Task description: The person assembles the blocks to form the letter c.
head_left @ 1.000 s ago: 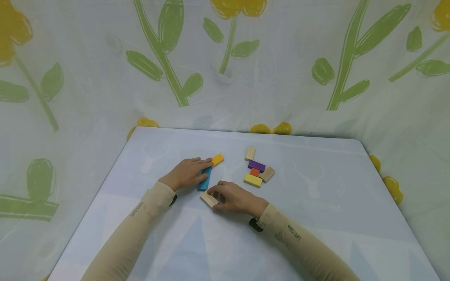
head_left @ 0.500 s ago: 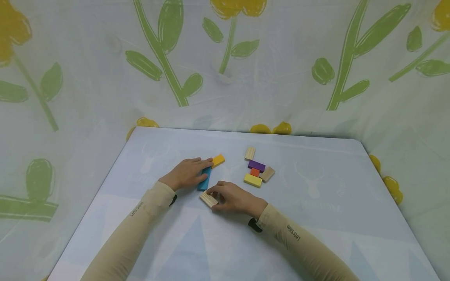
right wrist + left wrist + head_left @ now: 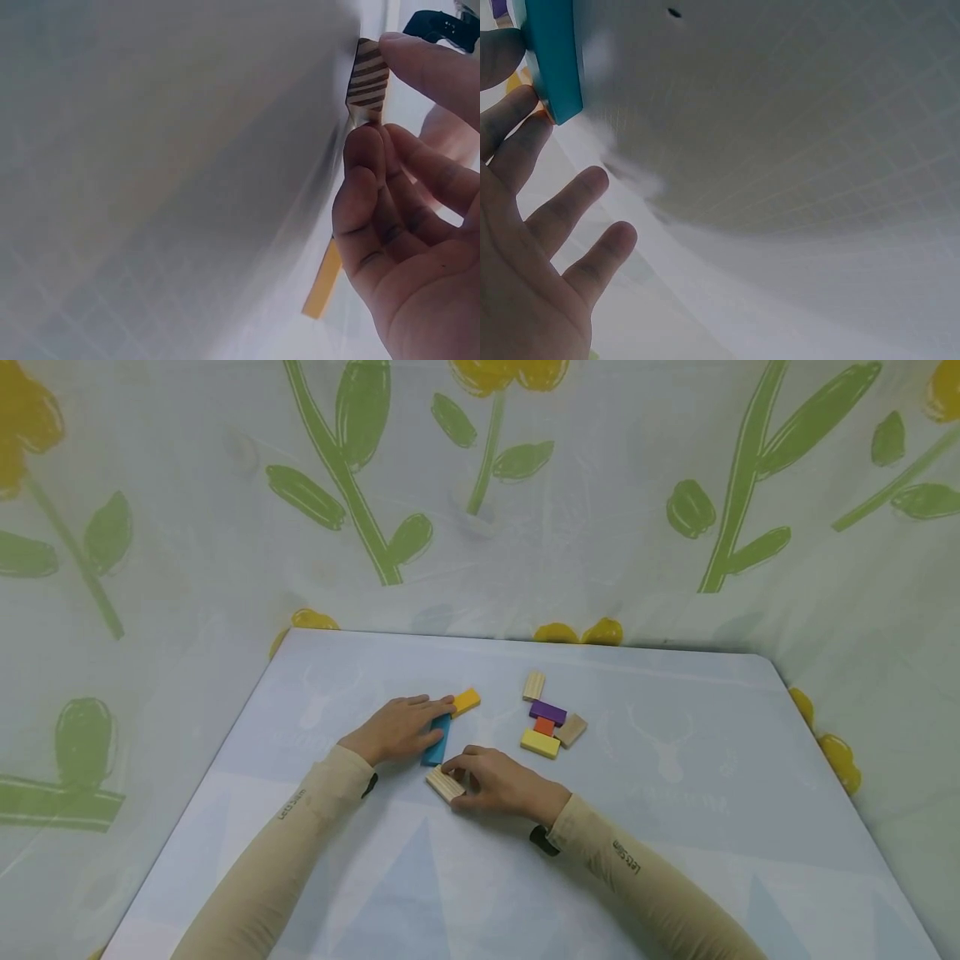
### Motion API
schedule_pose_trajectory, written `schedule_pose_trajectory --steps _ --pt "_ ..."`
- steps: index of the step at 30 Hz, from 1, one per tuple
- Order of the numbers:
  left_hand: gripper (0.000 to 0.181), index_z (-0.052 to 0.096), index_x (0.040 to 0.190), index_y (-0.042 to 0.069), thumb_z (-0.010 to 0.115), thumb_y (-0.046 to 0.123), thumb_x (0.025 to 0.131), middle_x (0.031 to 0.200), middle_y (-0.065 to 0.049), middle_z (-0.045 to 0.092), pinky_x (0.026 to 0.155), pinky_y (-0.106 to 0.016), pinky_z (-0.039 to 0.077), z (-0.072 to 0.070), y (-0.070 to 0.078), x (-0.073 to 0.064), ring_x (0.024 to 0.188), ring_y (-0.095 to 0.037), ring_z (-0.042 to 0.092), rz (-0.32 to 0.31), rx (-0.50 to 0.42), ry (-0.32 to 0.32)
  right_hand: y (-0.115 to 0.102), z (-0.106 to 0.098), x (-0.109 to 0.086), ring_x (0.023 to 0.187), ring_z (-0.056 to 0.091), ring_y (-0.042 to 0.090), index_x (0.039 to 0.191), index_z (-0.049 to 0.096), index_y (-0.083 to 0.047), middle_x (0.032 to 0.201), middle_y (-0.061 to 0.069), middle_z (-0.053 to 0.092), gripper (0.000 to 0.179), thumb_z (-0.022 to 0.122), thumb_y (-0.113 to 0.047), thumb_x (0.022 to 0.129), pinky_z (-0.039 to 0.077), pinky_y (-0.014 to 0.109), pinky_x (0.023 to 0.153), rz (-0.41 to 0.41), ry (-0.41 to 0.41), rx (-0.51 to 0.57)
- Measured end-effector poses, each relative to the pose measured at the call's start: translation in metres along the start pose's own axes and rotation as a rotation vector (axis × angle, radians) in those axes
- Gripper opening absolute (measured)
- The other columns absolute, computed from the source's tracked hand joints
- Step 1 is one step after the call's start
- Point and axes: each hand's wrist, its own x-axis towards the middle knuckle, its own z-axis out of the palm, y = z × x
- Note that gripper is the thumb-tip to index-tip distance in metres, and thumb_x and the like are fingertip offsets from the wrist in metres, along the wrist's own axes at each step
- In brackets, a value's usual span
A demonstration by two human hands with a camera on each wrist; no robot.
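With its fingers extended, my left hand (image 3: 397, 727) rests over a blue wooden block (image 3: 435, 752) lying on the table. Its fingertips reach the near end of an orange block (image 3: 467, 702), which angles away from the blue one. In the left wrist view the thumb (image 3: 499, 58) is against the side of the blue block (image 3: 555, 60). A plain striped-grain wooden block (image 3: 444, 785) lies at the near end of the blue block, and my right hand (image 3: 506, 783) pinches it between thumb and fingers. The right wrist view shows its striped end (image 3: 367, 79) between the fingertips.
Right of the hands lies a loose group: a purple block (image 3: 548, 712), a red block (image 3: 544, 727), a yellow block (image 3: 540, 744) and two plain wooden blocks, one at the back (image 3: 533, 686) and one to the right (image 3: 572, 730). Behind the table (image 3: 675, 860) hangs a flower-printed cloth (image 3: 585, 527).
Both hands stay almost still. The plain wooden block under the right hand has edged very slightly left, the orange block very slightly right.
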Motion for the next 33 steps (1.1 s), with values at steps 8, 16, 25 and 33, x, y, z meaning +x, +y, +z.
schedule_pose_trajectory --steps 8,16,25,33 --pt "0.054 0.044 0.155 0.017 0.054 0.035 0.104 0.161 0.0 0.037 0.117 -0.056 0.032 -0.002 0.001 0.0 0.142 -0.037 0.041 -0.007 -0.008 -0.003 0.001 0.0 0.0 0.082 0.055 0.006 0.133 0.065 -0.013 0.106 -0.006 0.062 0.048 0.079 -0.03 0.09 0.049 0.018 0.071 -0.005 0.003 -0.004" --pt "0.053 0.045 0.154 0.017 0.055 0.034 0.104 0.161 0.0 0.038 0.115 -0.055 0.035 -0.002 0.001 0.0 0.14 -0.035 0.045 -0.004 -0.01 0.007 0.001 -0.002 -0.002 0.084 0.055 0.007 0.132 0.066 -0.016 0.106 -0.006 0.062 0.048 0.079 -0.034 0.09 0.05 0.019 0.072 0.026 0.011 -0.007" --pt "0.054 0.046 0.153 0.015 0.056 0.034 0.104 0.16 -0.002 0.039 0.113 -0.056 0.037 -0.001 0.001 -0.001 0.138 -0.036 0.046 0.011 0.005 0.018 0.007 -0.02 -0.012 0.102 0.062 0.015 0.134 0.064 -0.012 0.118 0.002 0.064 0.044 0.075 -0.027 0.093 0.055 0.026 0.088 0.063 0.082 -0.042" --pt "0.054 0.044 0.155 0.017 0.054 0.035 0.104 0.162 0.002 0.036 0.116 -0.055 0.034 0.0 0.0 0.001 0.141 -0.036 0.043 -0.003 -0.017 -0.008 0.022 -0.035 -0.03 0.105 0.065 0.021 0.134 0.063 -0.01 0.122 0.007 0.065 0.045 0.077 -0.019 0.092 0.057 0.034 0.089 0.114 0.2 -0.045"
